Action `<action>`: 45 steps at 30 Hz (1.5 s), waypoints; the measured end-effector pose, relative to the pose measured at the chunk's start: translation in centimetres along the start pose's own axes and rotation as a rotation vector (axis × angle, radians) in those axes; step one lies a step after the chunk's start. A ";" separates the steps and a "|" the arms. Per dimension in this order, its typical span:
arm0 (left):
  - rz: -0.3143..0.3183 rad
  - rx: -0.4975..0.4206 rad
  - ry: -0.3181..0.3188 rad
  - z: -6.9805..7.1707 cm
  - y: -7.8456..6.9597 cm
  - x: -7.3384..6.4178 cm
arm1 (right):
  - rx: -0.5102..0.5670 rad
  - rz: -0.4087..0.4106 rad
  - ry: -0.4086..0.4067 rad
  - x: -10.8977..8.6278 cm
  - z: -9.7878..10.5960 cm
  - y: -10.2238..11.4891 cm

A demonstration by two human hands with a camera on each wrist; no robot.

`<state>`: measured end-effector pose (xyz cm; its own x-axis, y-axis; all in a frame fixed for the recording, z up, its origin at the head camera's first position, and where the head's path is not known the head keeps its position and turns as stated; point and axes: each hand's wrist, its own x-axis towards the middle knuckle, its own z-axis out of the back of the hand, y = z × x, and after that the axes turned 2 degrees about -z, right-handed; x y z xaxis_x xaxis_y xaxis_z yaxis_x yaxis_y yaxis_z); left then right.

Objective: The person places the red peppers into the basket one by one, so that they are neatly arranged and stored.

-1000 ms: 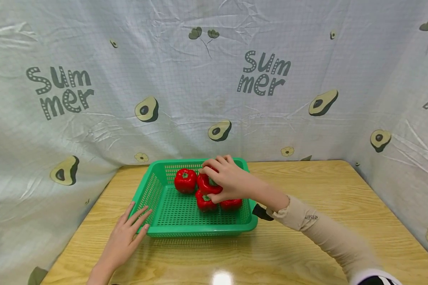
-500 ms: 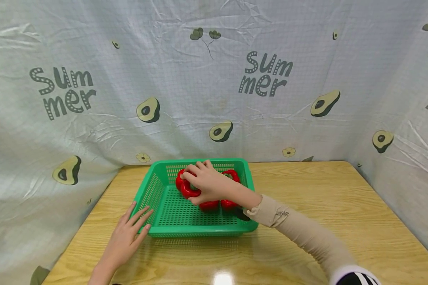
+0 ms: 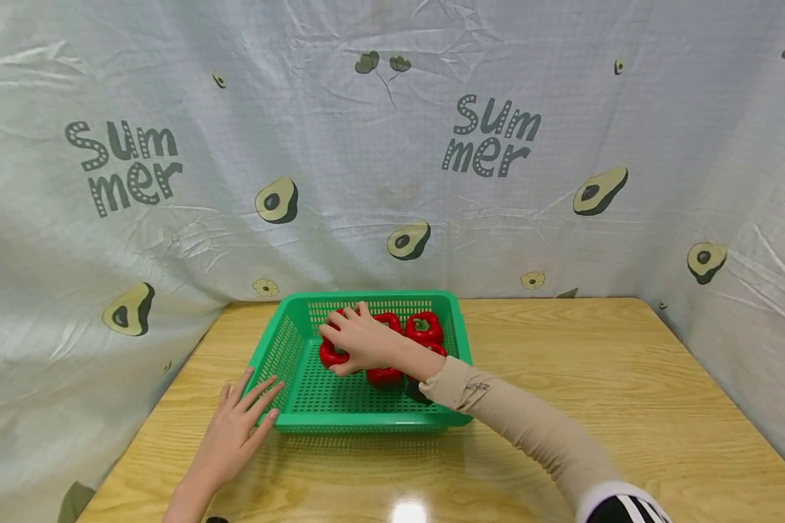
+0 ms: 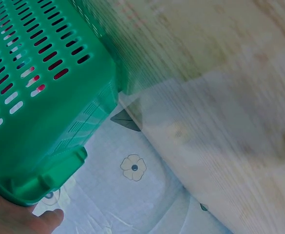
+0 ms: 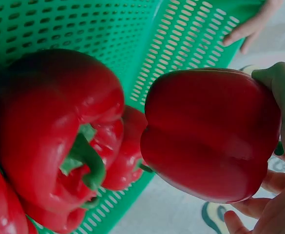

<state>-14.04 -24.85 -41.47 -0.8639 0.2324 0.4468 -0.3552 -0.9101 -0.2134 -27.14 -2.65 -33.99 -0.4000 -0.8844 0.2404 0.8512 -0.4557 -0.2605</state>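
Observation:
In the head view, a green plastic basket (image 3: 379, 420) with slotted walls holds several red bell peppers (image 3: 424, 328). My right hand (image 3: 363, 338) grips one bell pepper (image 5: 205, 136) from above, thumb and fingers around it, over the basket's left half. The right wrist view has that pepper's smooth side toward the camera, close to other peppers (image 5: 59, 131) with green stems. Spread fingers of my left hand (image 3: 232, 428) rest on the basket's left rim near the front corner. Part of that hand appears at the lower left of the left wrist view. My right hand and forearm partly hide the peppers.
The basket stands on a wood-grain table (image 3: 562, 378). Behind and beside the table hangs a pale cloth (image 3: 340, 145) printed with avocados and lettering. A small dark object (image 3: 217, 519) shows at the bottom edge, beside the left wrist.
My right hand has carried the held bell pepper leftward and slightly down in the basket, uncovering peppers at the back right. My left hand has stayed on the rim.

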 end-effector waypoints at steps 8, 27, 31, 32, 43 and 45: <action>-0.002 0.000 -0.014 -0.1 -0.1 -0.1 | 0.018 -0.026 0.057 1.0 -1.7 0.1; -0.010 -0.017 -0.033 -0.3 -0.1 -0.1 | -0.067 0.013 0.159 1.4 -4.2 0.6; -0.011 -0.013 -0.037 -0.3 -0.1 -0.1 | -0.055 0.016 0.184 1.5 -4.2 0.7; -0.010 -0.011 -0.036 -0.3 -0.1 -0.1 | -0.047 0.018 0.189 1.5 -4.3 0.7; -0.007 -0.004 -0.034 -0.2 -0.2 -0.2 | 0.034 0.045 0.216 1.3 -4.9 0.5; -0.008 -0.004 -0.034 -0.2 -0.2 -0.1 | 0.022 0.052 0.207 1.3 -5.0 0.4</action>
<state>-13.92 -24.66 -41.67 -0.8485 0.2280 0.4775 -0.3638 -0.9067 -0.2134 -29.04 -4.49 -38.44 -0.4149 -0.9094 0.0297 0.8787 -0.4089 -0.2464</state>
